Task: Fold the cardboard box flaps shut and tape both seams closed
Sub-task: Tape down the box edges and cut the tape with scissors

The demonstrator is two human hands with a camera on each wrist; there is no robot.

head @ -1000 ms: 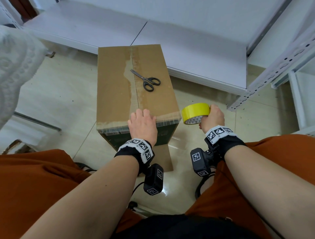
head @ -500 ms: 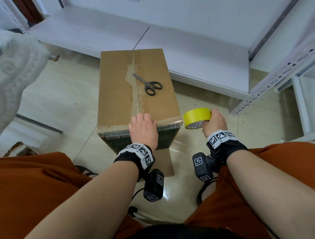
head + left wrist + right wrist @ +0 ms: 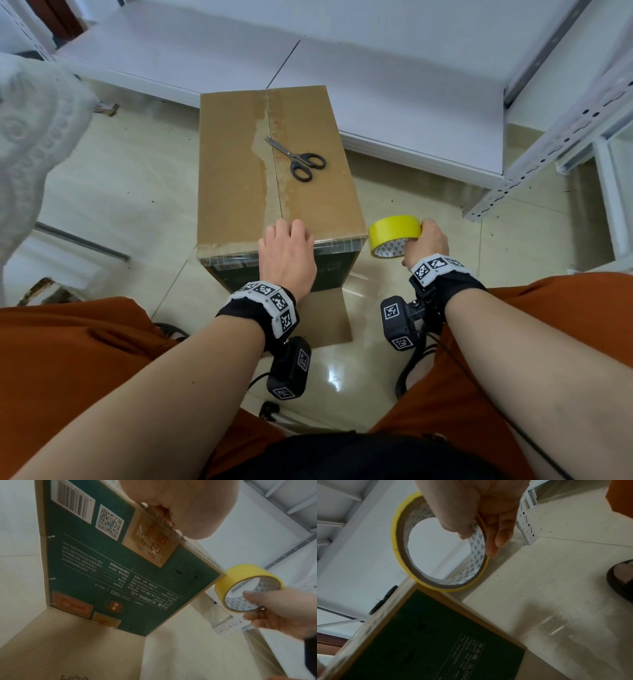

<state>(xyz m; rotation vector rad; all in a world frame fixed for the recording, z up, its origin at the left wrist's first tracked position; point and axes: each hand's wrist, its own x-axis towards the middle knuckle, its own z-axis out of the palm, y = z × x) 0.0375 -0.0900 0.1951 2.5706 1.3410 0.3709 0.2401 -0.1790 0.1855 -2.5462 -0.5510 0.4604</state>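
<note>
Looking from the left wrist, saw a green printed end panel with barcode on the cardboard box [image 3: 109, 563], barely visible from the head. Stood on the floor [image 3: 113, 192], flaps folded shut, contents hidden, long axis running away from the person. Scissors [image 3: 296, 158] lay on top across the seam. Left hand [image 3: 286, 257] pressed flat at the near edge; right hand [image 3: 426, 241] pinched the yellow tape roll [image 3: 394, 233] beside the near right corner.
</note>
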